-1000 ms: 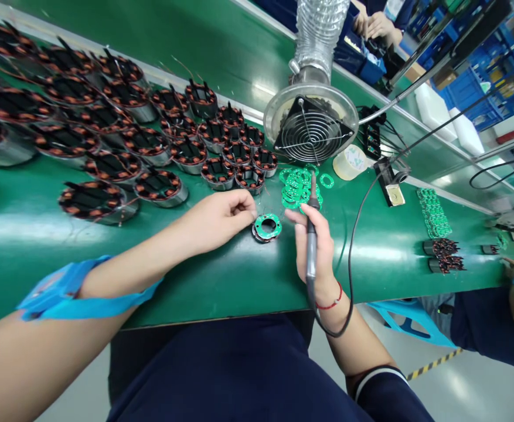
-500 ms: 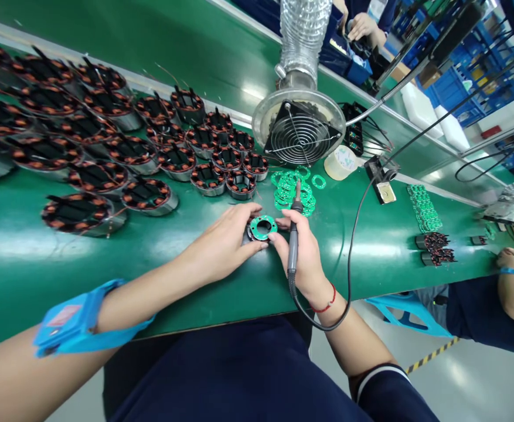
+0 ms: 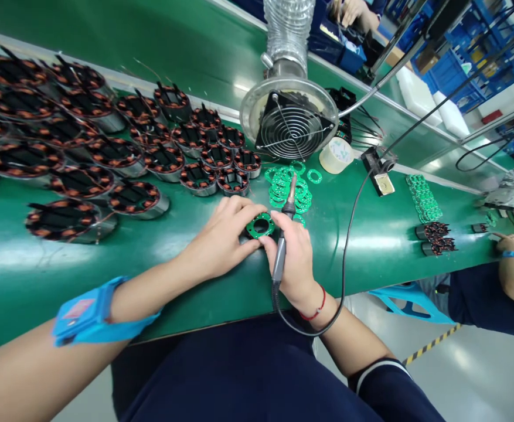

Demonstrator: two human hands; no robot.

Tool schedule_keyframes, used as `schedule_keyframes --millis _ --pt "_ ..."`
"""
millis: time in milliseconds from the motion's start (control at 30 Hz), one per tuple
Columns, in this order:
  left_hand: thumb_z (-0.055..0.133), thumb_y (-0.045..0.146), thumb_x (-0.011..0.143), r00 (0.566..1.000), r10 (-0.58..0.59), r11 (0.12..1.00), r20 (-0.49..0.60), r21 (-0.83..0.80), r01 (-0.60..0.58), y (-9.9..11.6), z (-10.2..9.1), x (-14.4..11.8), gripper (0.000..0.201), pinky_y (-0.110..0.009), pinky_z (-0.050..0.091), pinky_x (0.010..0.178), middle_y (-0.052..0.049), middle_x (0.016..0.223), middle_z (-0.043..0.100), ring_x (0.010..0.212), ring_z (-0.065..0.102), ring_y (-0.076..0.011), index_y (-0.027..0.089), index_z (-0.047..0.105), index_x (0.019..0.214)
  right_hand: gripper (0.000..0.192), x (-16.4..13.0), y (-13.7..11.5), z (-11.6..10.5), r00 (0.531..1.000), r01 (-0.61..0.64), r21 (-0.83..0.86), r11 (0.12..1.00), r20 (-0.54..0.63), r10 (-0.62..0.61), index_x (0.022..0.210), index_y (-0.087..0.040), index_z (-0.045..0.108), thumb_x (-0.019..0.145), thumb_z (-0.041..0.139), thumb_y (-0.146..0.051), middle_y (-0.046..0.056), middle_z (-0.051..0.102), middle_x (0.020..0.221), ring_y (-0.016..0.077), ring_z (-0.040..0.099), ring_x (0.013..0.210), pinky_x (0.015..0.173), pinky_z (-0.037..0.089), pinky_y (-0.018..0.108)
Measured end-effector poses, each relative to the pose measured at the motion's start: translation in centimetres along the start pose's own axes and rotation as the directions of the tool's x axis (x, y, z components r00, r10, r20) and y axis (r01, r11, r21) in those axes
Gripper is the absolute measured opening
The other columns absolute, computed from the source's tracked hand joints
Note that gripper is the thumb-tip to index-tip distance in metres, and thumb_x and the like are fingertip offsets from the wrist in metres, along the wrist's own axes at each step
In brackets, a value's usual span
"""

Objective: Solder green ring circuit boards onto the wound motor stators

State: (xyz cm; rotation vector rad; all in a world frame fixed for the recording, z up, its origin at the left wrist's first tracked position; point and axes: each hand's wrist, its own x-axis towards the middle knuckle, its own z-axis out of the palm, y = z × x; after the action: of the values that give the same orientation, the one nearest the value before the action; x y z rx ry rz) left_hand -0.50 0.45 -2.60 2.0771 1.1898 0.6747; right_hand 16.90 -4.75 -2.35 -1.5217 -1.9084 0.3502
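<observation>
A green ring-shaped circuit board (image 3: 254, 230) lies on top of a small motor stator, which is mostly hidden by the board and my fingers. My left hand (image 3: 224, 240) curls around the stator's left side, thumb and fingers closed on it. In my right hand (image 3: 298, 258) a soldering iron (image 3: 280, 257) is held, its tip pointing away from me and clear of the board. The right thumb and fingertips also touch the board's right edge. Just beyond lies a heap of loose green ring boards (image 3: 278, 190).
Many wound stators (image 3: 136, 196) stand in rows at left. A fan on a duct hood (image 3: 294, 132) hangs behind the heap. A tape roll (image 3: 336, 155), iron stand (image 3: 378, 173) and green board panels (image 3: 422, 198) lie to the right. Co-workers sit at right and across.
The ring board now sits flatter and darker-looking between my fingers. My right hand has shifted slightly left, and the iron leans more. The view has shifted a little.
</observation>
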Motion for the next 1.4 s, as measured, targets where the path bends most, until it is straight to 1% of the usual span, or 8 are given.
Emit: schedule_keyframes --millis 133,233,367,467,833,1000,1200,1400 --pt "0.060 0.046 0.087 0.998 -0.018 0.989 0.052 -0.145 0.026 -0.8 -0.3 0.3 0.059 -0.054 0.051 0.111 -0.015 0.137 0.062 0.126 0.058 -0.0343 0.019 0.053 0.139 0.057 0.9 0.9 0.1 0.998 0.048 0.075 0.996 0.038 -0.051 0.152 -0.024 0.045 0.099 0.067 -0.032 0.011 0.071 0.139 0.0267 0.068 0.129 0.111 0.056 0.045" --pt "0.059 0.045 0.088 0.997 -0.044 0.971 0.065 -0.231 0.058 -1.1 -0.7 0.1 0.068 -0.052 0.054 0.110 -0.017 0.144 0.061 0.126 0.063 -0.0322 0.018 0.042 0.148 0.054 1.4 1.1 0.3 0.996 0.040 0.064 0.997 0.074 -0.045 0.148 -0.025 0.049 0.098 0.069 -0.030 0.011 0.072 0.137 0.0269 0.070 0.127 0.112 0.056 0.046" --pt "0.046 0.040 0.095 0.999 -0.019 0.999 0.048 -0.044 0.021 -1.3 -1.7 0.1 0.042 -0.050 0.056 0.104 -0.015 0.126 0.071 0.115 0.069 -0.0331 0.021 0.062 0.128 0.050 1.5 1.0 0.4 0.998 0.002 0.048 0.999 0.062 -0.005 0.144 -0.024 0.053 0.098 0.070 -0.031 0.010 0.073 0.134 0.0262 0.070 0.125 0.113 0.056 0.045" --pt "0.039 0.043 0.099 1.000 0.002 0.991 0.007 0.132 -0.003 -1.3 -2.1 0.4 0.041 -0.050 0.058 0.095 -0.014 0.110 0.074 0.104 0.071 -0.0346 0.023 0.072 0.112 0.050 1.3 1.1 0.5 0.998 0.018 0.062 0.998 0.058 -0.022 0.145 -0.022 0.053 0.098 0.069 -0.030 0.011 0.073 0.136 0.0256 0.069 0.128 0.115 0.055 0.044" --pt "0.036 0.028 0.102 0.978 0.204 0.943 0.053 0.259 -0.211 -3.1 -2.2 1.3 0.041 -0.046 0.059 0.095 -0.017 0.113 0.076 0.107 0.071 -0.0307 0.019 0.075 0.111 0.052 1.6 1.9 0.9 0.999 0.014 0.136 0.991 0.048 -0.021 0.144 -0.026 0.055 0.095 0.072 -0.024 0.009 0.074 0.136 0.0256 0.071 0.128 0.116 0.055 0.047" --pt "0.045 0.024 0.097 0.992 0.103 0.992 0.075 0.071 -0.108 -2.1 -2.4 1.7 0.030 -0.044 0.055 0.099 -0.014 0.107 0.075 0.104 0.069 -0.0270 0.018 0.074 0.099 0.052 1.4 2.4 0.6 0.998 -0.028 0.195 0.980 0.060 0.017 0.143 -0.025 0.058 0.093 0.073 -0.027 0.011 0.073 0.138 0.0287 0.072 0.126 0.112 0.057 0.048" --pt "0.059 0.030 0.099 0.989 -0.064 0.998 0.133 0.004 0.064 -1.1 -2.2 3.3 0.029 -0.026 0.053 0.068 0.000 0.072 0.066 0.067 0.062 -0.0134 0.017 0.066 0.075 0.046 1.1 4.1 1.6 1.000 -0.007 0.200 0.980 0.028 0.002 0.140 -0.024 0.061 0.095 0.066 -0.033 0.015 0.073 0.138 0.0322 0.073 0.122 0.106 0.059 0.053" --pt "0.063 0.039 0.105 0.970 -0.240 0.963 -0.024 -0.135 0.235 -1.4 0.8 2.8 0.026 -0.025 0.055 0.061 0.002 0.078 0.064 0.063 0.061 -0.0108 0.014 0.066 0.098 0.047 1.0 4.9 2.3 1.000 -0.027 0.191 0.981 0.012 0.025 0.138 -0.023 0.062 0.094 0.064 -0.041 0.016 0.074 0.137 0.0337 0.074 0.120 0.104 0.059 0.055"
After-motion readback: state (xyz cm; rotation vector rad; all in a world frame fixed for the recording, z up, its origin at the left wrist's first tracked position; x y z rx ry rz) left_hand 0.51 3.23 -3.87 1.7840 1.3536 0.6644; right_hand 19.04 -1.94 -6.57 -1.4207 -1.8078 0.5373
